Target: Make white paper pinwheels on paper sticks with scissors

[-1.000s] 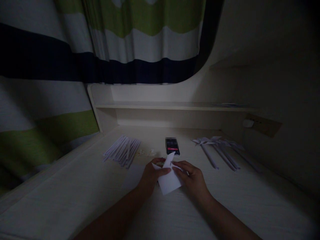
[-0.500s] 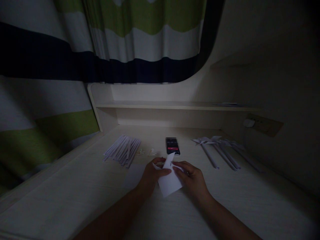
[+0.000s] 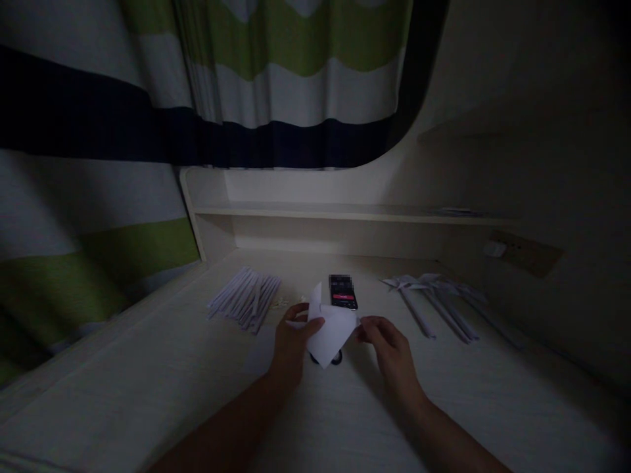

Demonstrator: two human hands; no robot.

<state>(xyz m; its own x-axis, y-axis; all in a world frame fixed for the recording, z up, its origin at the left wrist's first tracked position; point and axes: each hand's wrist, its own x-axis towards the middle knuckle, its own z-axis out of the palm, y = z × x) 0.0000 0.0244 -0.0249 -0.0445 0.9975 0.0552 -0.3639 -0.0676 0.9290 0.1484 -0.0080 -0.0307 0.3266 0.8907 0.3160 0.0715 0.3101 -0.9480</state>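
A white sheet of paper [image 3: 331, 334], cut and partly folded with one flap standing up, is held above the desk. My left hand [image 3: 292, 338] grips its left side, thumb on the front and fingers behind. At the paper's right corner, my right hand [image 3: 387, 341] pinches the edge between thumb and fingertips. Dark rings that look like scissors handles [image 3: 337, 358] show beneath the paper's lower tip; the rest of them is hidden. Just beyond the hands lies a phone [image 3: 344, 293] with a lit screen.
Several rolled white paper sticks [image 3: 245, 297] lie in a pile at the left. Small pale pieces [image 3: 280, 302] sit beside them, and a flat paper sheet [image 3: 259, 348] is nearer. Paper pinwheels on sticks [image 3: 434, 299] rest at the right. A shelf [image 3: 320, 211] spans the back.
The paper has turned and shifted slightly left in my left hand. My right hand has moved from the paper's middle out to its right corner. The dark rings have come into view below.
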